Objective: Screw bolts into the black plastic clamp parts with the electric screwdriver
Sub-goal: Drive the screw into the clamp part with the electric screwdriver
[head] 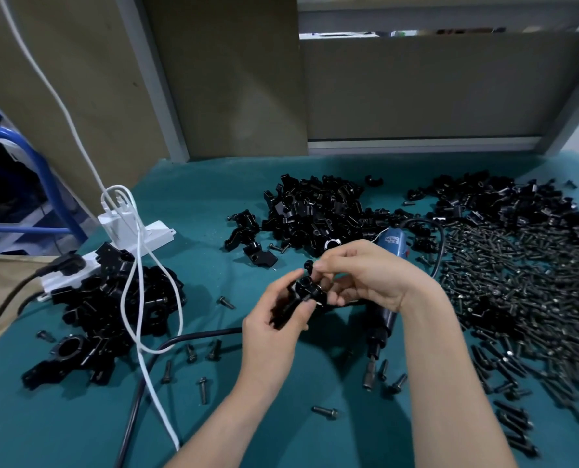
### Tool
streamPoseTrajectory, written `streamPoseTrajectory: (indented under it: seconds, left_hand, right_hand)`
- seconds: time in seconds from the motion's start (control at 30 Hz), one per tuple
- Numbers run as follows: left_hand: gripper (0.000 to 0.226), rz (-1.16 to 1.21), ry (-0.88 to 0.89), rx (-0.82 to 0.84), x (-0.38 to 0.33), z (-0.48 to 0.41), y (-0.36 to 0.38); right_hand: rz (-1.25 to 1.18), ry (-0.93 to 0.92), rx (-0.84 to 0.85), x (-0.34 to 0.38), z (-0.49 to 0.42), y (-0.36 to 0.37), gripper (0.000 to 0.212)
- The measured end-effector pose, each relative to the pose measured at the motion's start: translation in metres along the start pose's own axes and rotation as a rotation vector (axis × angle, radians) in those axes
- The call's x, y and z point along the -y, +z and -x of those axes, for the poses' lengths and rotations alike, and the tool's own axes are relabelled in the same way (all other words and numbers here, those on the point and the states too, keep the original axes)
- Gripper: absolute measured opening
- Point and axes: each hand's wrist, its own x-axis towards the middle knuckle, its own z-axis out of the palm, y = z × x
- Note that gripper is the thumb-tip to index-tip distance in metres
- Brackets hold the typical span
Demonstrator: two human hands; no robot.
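My left hand (274, 329) grips a black plastic clamp part (303, 292) above the green table. My right hand (365, 275) pinches a small black bolt (309, 265) at the top of that clamp. The blue electric screwdriver (387, 285) lies on the table under my right hand, its bit (370, 373) pointing toward me; neither hand holds it. A large heap of loose bolts (517, 292) covers the right side.
Piles of black clamp parts lie at the back centre (318, 214), the back right (484, 201) and the left (112, 309). A white power strip (136, 241) with white and black cables (139, 393) crosses the left. Stray bolts (203, 390) dot the cloth in front.
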Motion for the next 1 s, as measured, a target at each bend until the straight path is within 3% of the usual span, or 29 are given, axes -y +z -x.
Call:
streamPoseTrajectory:
  seconds: [0.1, 0.23, 0.43, 0.77, 1.0]
  left_hand:
    - [0.039, 0.081, -0.027, -0.045, -0.0014, -0.0023, 0.0001]
    - [0.034, 0.139, -0.049, -0.037, -0.0002, -0.0023, 0.0005]
    - [0.028, 0.154, -0.053, -0.043, 0.0057, -0.0053, 0.0]
    - [0.035, 0.151, -0.012, 0.0, 0.0076, -0.0032, 0.0033]
    - [0.025, 0.151, -0.012, -0.049, 0.0072, -0.0055, 0.0015]
  right_hand:
    - [0.016, -0.069, 0.106, 0.0002, 0.005, -0.0022, 0.009]
    - [0.205, -0.142, 0.077, -0.001, 0.0018, 0.003, 0.018]
    - [0.234, -0.254, 0.09, -0.0011, 0.0008, 0.0014, 0.022]
    - [0.173, -0.263, 0.047, -0.0048, -0.0022, 0.0005, 0.019]
    - [0.169, -0.228, 0.04, -0.0044, -0.0015, 0.0019, 0.016]
